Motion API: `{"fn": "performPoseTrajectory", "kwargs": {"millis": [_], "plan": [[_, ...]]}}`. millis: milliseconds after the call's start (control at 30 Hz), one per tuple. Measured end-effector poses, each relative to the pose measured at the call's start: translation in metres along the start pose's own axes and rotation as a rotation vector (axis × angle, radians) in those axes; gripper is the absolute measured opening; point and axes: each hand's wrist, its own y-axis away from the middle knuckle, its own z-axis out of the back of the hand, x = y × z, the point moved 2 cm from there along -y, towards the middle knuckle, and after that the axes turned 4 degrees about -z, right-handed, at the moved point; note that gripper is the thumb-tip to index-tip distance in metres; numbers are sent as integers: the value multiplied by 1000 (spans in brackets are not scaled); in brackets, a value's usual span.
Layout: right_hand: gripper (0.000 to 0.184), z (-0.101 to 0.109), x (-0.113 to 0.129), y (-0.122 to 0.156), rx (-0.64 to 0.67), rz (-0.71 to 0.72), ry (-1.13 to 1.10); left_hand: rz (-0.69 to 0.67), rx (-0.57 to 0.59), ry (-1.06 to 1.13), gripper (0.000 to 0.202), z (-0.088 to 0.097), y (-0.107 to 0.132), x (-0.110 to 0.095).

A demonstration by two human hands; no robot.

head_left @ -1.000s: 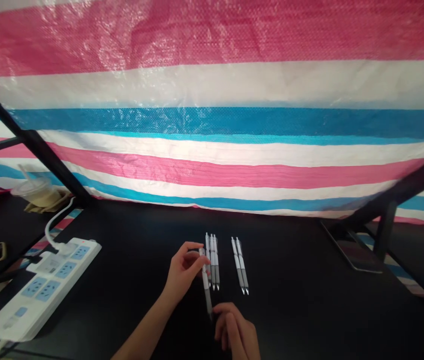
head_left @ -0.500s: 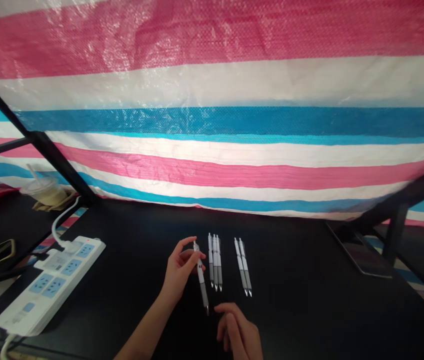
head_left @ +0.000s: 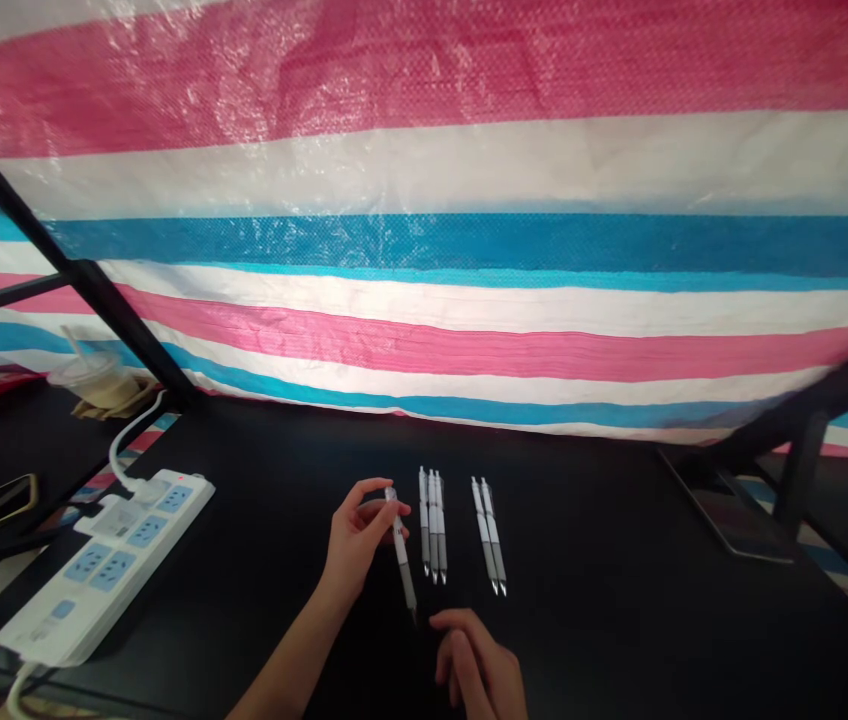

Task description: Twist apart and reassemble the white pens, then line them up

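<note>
The left hand (head_left: 356, 537) is closed on one white pen (head_left: 400, 545) between the thumb and the fingers, and this pen is tilted with its metal tip down, toward the right hand (head_left: 478, 668). The right hand is just beside the tip, its fingers loosely curved, and it holds nothing that can be seen. The two hands are apart. Just to the right of the left hand, three pens (head_left: 433, 525) lie side by side on the black counter (head_left: 619, 590), and two more pens (head_left: 488, 535) lie a little further right. Left of the left hand is a white power strip (head_left: 105, 565), and well right of the hands lies a phone (head_left: 724, 520)
</note>
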Motion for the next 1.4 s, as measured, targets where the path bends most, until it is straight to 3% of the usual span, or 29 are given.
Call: {"fn": "performPoseTrajectory", "kwargs": {"millis": [200,367,700,867,1033,1133,1267,1400], "plan": [[50,0,4,0,11,-25,35,-11,-17,7,55,0,0,0],[52,1,3,0,34,-22,66,-18,-13,-2,43,1,0,1],[47,1,2,1,34,-24,19,-25,37,-71,41,-4,-4,-2],[48,2,4,1,12,-11,13,-98,116,-313,39,-9,-26,-2],[47,2,2,2,3,-12,-21,-163,99,-449,32,-13,-58,7],[46,1,1,2,9,-26,-30,-185,55,-493,32,-14,-65,13],[40,9,7,-4,16,-20,37,-170,22,-515,39,-9,-49,19],[31,32,17,-18,-108,38,393,-82,65,-496,37,-4,-17,21]]}}
